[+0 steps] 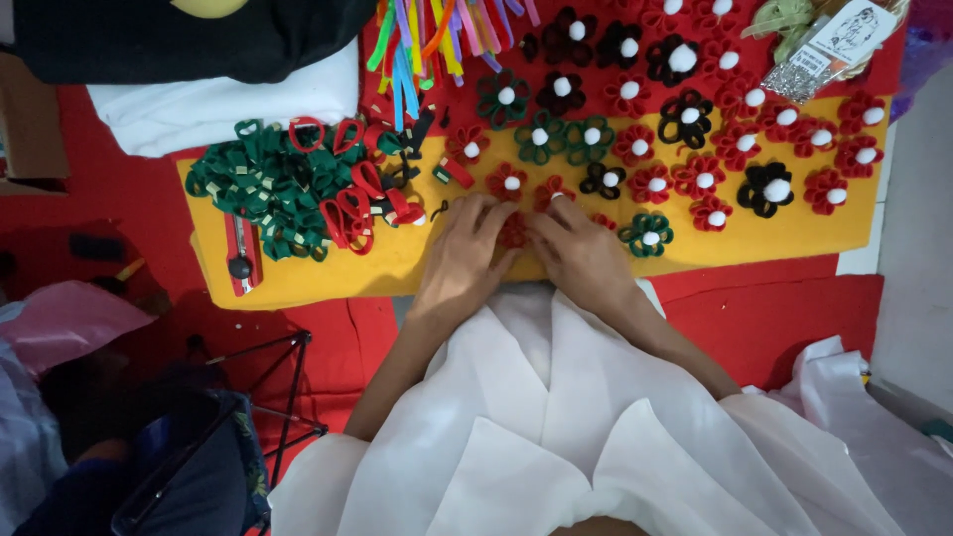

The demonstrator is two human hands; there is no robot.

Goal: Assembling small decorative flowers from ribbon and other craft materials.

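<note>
Between the two hands, on the near part of the yellow felt sheet, sits a small red looped-ribbon flower, only partly visible. The left hand and right hand meet over it, fingertips pressed in on its petals from both sides, so both are pinching the flower rather than lying loose. It looks like the shaping or pressing step: the loops are being gathered and held together at the centre. No white pompom shows on this flower, while the finished ones carry one, so I judge the next move calls for keeping the loops tight with one hand and freeing the other to fix the middle.

Just beyond the fingertips lie rows of finished red, green and black ribbon flowers with white pompom centres, spread toward the far edge. To the left is a heap of green and red ribbon loops, with a red utility knife beside it. Coloured felt strips fan out at the top. White cloth covers the lap below.
</note>
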